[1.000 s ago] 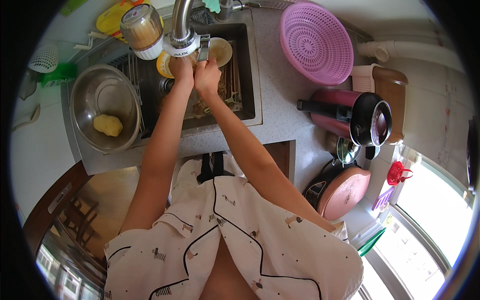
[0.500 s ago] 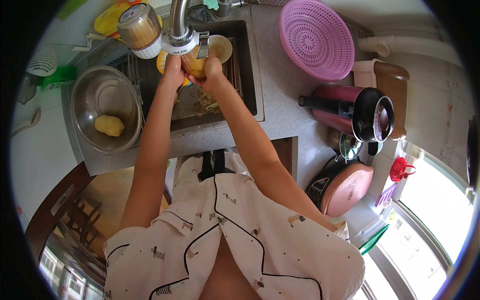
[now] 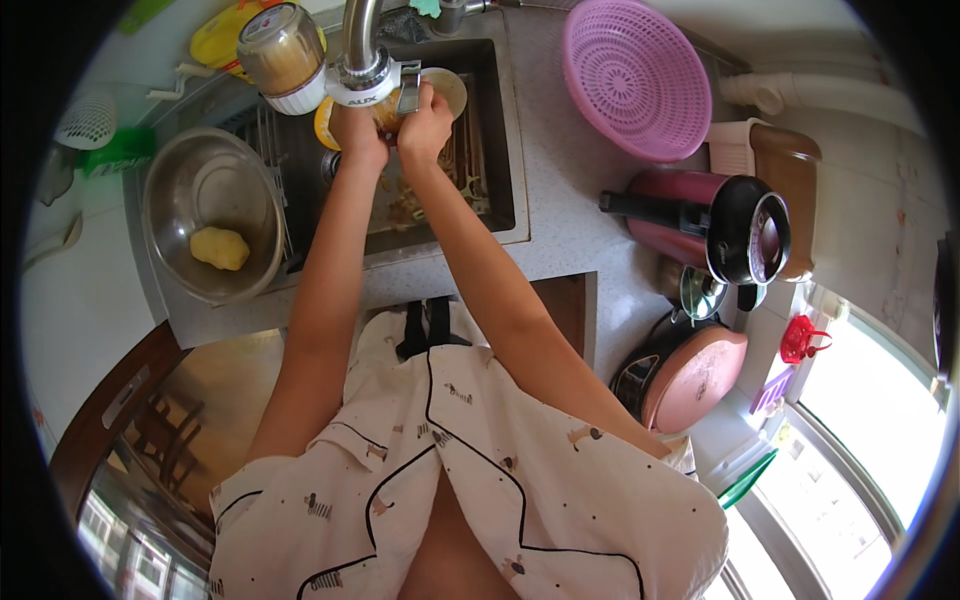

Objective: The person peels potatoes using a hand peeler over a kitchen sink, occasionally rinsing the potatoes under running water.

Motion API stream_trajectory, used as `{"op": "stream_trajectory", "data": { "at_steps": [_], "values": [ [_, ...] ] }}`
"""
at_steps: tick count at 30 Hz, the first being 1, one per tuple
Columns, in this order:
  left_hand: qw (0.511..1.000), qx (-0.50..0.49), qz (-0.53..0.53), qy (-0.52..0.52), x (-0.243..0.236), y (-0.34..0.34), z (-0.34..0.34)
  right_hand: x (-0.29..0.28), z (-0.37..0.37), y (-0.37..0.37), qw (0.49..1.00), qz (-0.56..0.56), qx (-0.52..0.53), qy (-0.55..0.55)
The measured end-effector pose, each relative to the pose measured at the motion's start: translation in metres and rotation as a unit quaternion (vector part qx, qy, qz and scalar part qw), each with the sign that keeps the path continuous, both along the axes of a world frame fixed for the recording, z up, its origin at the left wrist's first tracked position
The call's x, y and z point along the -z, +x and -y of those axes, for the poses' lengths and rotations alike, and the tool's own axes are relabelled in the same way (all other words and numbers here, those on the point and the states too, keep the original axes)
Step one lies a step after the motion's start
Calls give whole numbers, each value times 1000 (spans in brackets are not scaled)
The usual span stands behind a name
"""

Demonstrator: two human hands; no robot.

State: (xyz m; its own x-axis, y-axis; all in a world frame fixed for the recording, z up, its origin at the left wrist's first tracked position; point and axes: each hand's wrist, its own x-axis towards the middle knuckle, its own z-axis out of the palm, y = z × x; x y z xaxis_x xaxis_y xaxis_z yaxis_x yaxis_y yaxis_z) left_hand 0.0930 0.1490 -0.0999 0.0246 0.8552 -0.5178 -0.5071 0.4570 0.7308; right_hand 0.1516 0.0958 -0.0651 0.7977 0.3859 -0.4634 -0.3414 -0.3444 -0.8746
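Over the dark sink, both hands curl around a partly hidden yellow-brown item beneath the faucet.

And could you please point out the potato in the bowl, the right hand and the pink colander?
Potato (image 3: 220, 248), head view: upper surface.
Right hand (image 3: 427, 128), head view: its back.
Pink colander (image 3: 633, 82), head view: perforated base.

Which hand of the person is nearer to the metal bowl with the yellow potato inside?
The left hand. It is by the tap, to the right of the metal bowl. The right hand is further right, beyond the left one. Neither touches the bowl.
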Motion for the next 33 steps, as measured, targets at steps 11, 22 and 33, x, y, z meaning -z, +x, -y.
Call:
{"op": "stream_trajectory", "data": {
  "at_steps": [11,22,33],
  "values": [
    [993,13,53,-103,29,-17,15,126,-1,50,977,35,-10,-208],
    [982,76,105,-136,22,-15,25,258,0,96,951,138,-225,-160],
    [987,4,101,-125,32,-43,18,101,50,-9,984,59,-165,-1]
  ]
}}
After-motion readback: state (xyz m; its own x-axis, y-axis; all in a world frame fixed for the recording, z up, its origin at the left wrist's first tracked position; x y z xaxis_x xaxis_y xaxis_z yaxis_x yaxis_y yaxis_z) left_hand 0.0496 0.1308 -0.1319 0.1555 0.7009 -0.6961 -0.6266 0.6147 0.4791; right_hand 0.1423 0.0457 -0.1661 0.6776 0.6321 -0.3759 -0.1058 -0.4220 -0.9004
